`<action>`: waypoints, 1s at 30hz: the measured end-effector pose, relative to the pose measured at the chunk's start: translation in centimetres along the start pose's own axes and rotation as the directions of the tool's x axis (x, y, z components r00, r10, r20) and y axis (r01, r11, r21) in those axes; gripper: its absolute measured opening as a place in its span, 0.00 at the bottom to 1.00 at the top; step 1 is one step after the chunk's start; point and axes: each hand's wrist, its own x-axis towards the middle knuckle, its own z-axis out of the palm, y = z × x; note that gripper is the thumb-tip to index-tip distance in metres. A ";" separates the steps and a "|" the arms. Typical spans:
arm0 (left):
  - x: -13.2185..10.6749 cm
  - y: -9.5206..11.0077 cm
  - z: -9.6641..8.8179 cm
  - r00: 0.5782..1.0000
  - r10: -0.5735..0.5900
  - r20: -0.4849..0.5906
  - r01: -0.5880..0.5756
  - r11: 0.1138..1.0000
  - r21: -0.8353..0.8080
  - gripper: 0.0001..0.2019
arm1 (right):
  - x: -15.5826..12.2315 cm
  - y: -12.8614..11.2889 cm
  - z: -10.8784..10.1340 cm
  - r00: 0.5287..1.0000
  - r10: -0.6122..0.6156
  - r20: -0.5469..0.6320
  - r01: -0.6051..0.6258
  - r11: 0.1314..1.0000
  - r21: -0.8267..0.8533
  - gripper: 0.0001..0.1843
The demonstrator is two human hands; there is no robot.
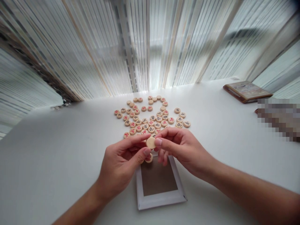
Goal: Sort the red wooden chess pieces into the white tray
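Note:
Between both hands, a blank pale side of a round wooden Chinese chess piece (pixel 150 143) faces me. My right hand (pixel 181 145) pinches its right edge between thumb and fingers. From the other side, my left hand (pixel 123 159) closes on it, with index finger above and thumb below. Underneath is a shallow white box part (pixel 161 201) with a brown bottom. Another Chinese chess piece (pixel 149 158) shows at the box's far left, beside my left thumb, with part of one more. Behind my hands, many red- and black-marked Chinese chess pieces (pixel 151 122) lie spread, some partly hidden.
A flat box with a printed cover (pixel 247 91) lies at the back right of the white table (pixel 70 175). Nearer, at the right edge, a brownish object is blurred out by pixels. Striped string curtains (pixel 150 43) hang along the table's far edge.

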 end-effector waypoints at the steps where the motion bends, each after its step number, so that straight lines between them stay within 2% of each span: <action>1: -0.1 0.0 0.0 1.000 -0.004 0.008 0.003 1.000 0.015 0.13 | 0.0 0.0 0.0 1.000 0.005 0.002 -0.005 1.000 0.001 0.21; 7: -0.5 -0.2 -0.2 0.991 0.092 0.100 -0.108 0.979 0.171 0.14 | -0.2 0.1 0.1 0.999 0.047 0.018 -0.047 0.998 -0.042 0.23; 10: -0.5 -0.4 -0.4 0.982 0.128 0.138 -0.159 0.956 0.248 0.14 | -0.4 0.1 -0.1 0.999 0.031 0.012 -0.030 0.996 -0.088 0.22; 13: -0.5 -0.5 -0.4 0.983 0.124 0.138 -0.155 0.958 0.243 0.13 | -0.4 0.0 -0.1 0.999 0.015 0.035 -0.013 0.997 -0.082 0.22; 21: -0.5 -0.3 -0.1 0.997 0.030 0.067 -0.036 0.995 0.093 0.15 | -0.2 0.0 0.0 0.995 0.042 0.086 -0.044 0.999 0.020 0.18; 26: -0.5 -0.2 -0.2 0.997 0.044 0.069 -0.051 0.993 0.104 0.14 | -0.3 0.2 0.0 0.996 0.042 0.083 -0.045 0.998 0.035 0.17; 30: -0.5 -0.2 -0.3 0.988 0.108 0.111 -0.130 0.966 0.222 0.13 | -0.3 0.1 0.0 0.997 0.056 0.054 -0.055 0.998 -0.013 0.19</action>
